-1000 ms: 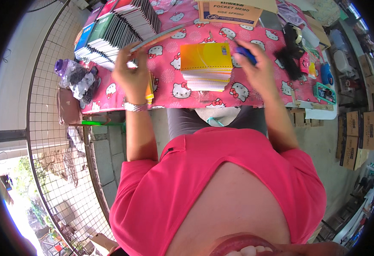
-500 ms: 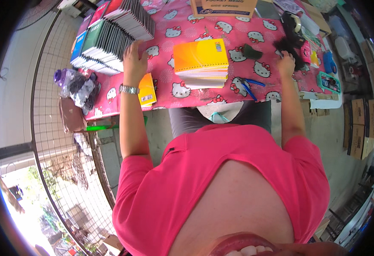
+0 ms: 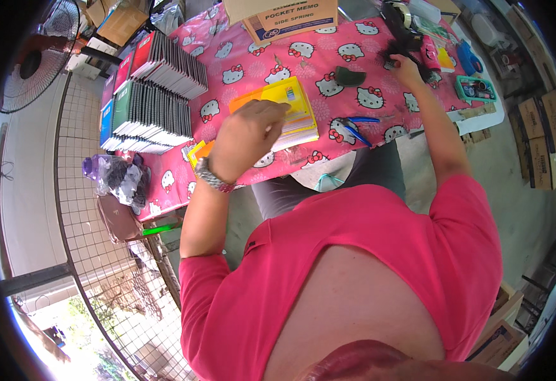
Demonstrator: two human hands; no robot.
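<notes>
My left hand (image 3: 249,136), with a metal watch (image 3: 213,176) at its wrist, hovers over the near left part of a stack of yellow-orange spiral notebooks (image 3: 300,105). Its fingers curl loosely inward, and nothing shows in them. Another yellow notebook (image 3: 195,152) lies partly hidden behind this wrist. My right hand (image 3: 407,71) is at a black, bristly bundle (image 3: 424,66) on the table's right side, thumb and fingers pinched at its edge. Whether single strands are between the fingertips is too small to tell. Blue-handled pliers (image 3: 357,127) lie between the stack and my right forearm.
Spiral notebooks with dark edges (image 3: 157,111) stand in tall stacks at left. A cardboard box (image 3: 294,19) is at the back. A dark green piece (image 3: 349,77) lies on the pink tablecloth (image 3: 233,76). A teal tray (image 3: 476,89) and blue tool (image 3: 469,58) sit right.
My left hand has left the dark-edged notebook stacks and swung right over the yellow stack, its fingers now curled. My right hand stays at the black bundle. The whole view has turned and shifted.
</notes>
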